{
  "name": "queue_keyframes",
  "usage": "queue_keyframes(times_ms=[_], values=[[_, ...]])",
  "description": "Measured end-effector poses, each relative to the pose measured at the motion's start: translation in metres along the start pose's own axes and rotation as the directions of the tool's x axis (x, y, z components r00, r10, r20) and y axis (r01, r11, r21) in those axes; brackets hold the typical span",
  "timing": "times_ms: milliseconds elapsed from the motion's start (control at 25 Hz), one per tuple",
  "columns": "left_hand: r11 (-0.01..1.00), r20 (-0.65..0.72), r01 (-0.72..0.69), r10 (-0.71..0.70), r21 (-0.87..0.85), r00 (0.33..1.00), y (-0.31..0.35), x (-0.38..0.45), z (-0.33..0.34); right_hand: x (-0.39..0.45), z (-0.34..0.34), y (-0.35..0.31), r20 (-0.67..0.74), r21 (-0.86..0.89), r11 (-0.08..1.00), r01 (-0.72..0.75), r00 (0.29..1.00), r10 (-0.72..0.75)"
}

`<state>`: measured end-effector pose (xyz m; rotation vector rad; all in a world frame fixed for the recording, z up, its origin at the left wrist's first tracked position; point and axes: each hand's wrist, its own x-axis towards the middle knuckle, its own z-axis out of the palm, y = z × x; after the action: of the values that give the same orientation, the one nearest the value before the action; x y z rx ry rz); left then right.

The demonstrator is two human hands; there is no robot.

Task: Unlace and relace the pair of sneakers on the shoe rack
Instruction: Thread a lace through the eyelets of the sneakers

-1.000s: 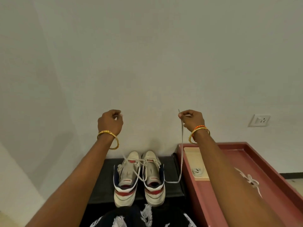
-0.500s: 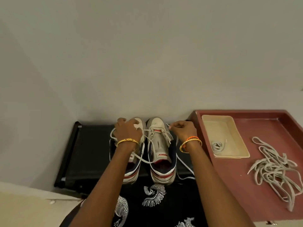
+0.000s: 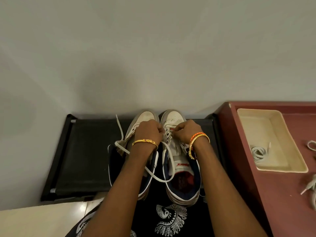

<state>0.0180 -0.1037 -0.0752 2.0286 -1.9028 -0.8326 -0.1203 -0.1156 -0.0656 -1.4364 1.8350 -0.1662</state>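
Two white sneakers with navy and red trim stand side by side on a black shoe rack (image 3: 82,151), toes to the wall. The left sneaker (image 3: 145,118) is largely hidden under my left arm. My left hand (image 3: 149,131) and my right hand (image 3: 185,132) meet over the eyelets of the right sneaker (image 3: 181,175), fingers curled and pinching its white lace (image 3: 168,159). A lace loop trails back over the tongue, and one end (image 3: 119,127) lies on the rack to the left.
A dark red tray (image 3: 256,177) stands to the right of the rack. It holds a cream dish (image 3: 277,127) with a coiled lace (image 3: 258,152) and loose laces (image 3: 311,187) at the right edge. The wall is directly behind the toes.
My hands came down from held high with the lace stretched up, to the front of the right sneaker. The view tilted down and closer.
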Motion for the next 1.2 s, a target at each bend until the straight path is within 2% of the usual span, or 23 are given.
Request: queue_keyframes(times_ms=[120, 200, 560, 760, 920, 1200], values=[[0.998, -0.008, 0.005, -0.005, -0.068, 1.000, -0.006, 0.003, 0.005, 0.005, -0.003, 0.004, 0.076, 0.077, 0.997, 0.010, 0.997, -0.016], [0.991, 0.000, 0.005, -0.005, -0.130, 1.000, -0.009, 0.003, 0.005, 0.006, -0.003, 0.006, 0.097, 0.070, 0.998, 0.009, 0.995, -0.015], [0.969, -0.023, -0.007, 0.001, -0.249, 1.000, -0.010, 0.000, 0.006, 0.006, 0.002, 0.006, 0.042, 0.183, 0.980, -0.079, 0.997, 0.072], [0.970, -0.011, 0.011, -0.014, -0.244, 1.000, -0.009, 0.001, 0.006, 0.007, 0.012, 0.010, -0.110, 0.043, 0.999, -0.005, 0.994, 0.010], [0.971, -0.016, 0.022, -0.027, -0.239, 1.000, -0.009, 0.002, 0.008, 0.003, 0.014, 0.010, -0.070, 0.003, 0.997, -0.076, 0.995, 0.076], [0.966, 0.004, 0.032, -0.032, -0.257, 0.999, -0.010, 0.003, 0.009, 0.002, 0.017, 0.014, -0.040, 0.261, 0.952, -0.159, 0.984, 0.175]])
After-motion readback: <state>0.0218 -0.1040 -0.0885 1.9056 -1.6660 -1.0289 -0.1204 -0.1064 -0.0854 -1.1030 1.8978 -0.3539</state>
